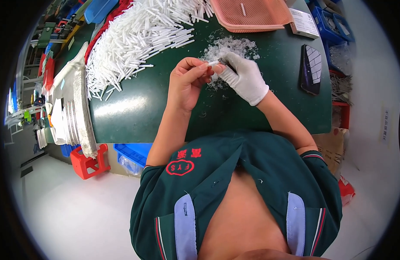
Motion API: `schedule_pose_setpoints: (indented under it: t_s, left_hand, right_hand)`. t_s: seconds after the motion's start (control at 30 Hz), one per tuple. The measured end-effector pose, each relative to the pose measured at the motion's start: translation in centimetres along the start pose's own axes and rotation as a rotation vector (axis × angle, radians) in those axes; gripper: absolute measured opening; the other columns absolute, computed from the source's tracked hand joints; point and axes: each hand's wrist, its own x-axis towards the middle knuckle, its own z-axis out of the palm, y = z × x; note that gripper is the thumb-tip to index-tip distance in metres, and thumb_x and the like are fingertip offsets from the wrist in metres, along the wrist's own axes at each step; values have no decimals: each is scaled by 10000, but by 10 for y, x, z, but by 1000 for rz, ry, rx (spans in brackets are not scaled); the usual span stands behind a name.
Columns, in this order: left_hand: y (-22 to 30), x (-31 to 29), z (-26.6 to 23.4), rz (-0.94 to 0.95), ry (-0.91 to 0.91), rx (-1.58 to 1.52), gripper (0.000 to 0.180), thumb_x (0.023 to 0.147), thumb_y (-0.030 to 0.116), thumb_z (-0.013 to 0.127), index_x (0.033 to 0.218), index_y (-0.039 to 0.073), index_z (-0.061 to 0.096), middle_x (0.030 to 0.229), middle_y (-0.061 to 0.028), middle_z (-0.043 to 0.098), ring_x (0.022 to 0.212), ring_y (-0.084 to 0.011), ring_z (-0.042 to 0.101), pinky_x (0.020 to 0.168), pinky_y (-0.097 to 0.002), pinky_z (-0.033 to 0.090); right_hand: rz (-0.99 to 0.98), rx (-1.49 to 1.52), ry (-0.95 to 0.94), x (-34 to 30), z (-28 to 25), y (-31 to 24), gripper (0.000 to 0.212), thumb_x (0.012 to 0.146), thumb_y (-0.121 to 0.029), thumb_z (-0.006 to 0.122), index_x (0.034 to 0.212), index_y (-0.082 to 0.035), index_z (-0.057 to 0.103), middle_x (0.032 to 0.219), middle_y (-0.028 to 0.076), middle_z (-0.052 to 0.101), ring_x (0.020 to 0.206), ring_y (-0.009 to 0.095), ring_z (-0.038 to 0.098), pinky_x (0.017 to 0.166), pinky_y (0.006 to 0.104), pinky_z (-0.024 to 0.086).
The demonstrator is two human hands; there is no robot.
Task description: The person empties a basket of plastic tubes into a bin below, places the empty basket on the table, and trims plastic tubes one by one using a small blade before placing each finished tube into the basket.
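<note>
Between the fingers of my bare left hand [189, 78] is a short white plastic tube [213, 63], pinched at one end. My right hand [247, 80] wears a white glove with bare fingertips showing, and its closed fingers meet the tube's other end. A small dark thing shows at those right fingertips, too small to make out. Just beyond both hands, a heap of clear, curly plastic shavings [245, 47] lies on the green tabletop [148, 110]. A large pile of similar white tubes [135, 41] spreads over the table's far left.
A pink mesh basket [252, 27] holding a white tube stands at the back, beside a white box [304, 24]. A dark phone [311, 69] lies to the right. Blue bins [334, 26] flank the table's right edge; a red stool [90, 162] stands on the floor at left.
</note>
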Motion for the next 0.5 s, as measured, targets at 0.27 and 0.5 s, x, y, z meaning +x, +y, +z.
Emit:
schedule_pose_setpoints:
  t_s: [0.27,0.5]
  left_hand:
    - [-2,-1,2,-21,-3,-32,65,822,-2,650,846,34,601,827,-98,668,740,-180,656,630,-280,521]
    - [-3,-2,3,-16,-17,-53,61,830,-1,648,844,37,603,833,-96,673,743,-175,656,631,-278,527]
  right_hand:
    - [-41,13,58,0,2,3,284,884,-308,636,858,-30,583,712,180,611,682,373,606,603,385,486]
    - [-29,-26,44,0,0,1,298,882,-328,629,853,-35,588,713,178,614,689,373,611,601,391,486]
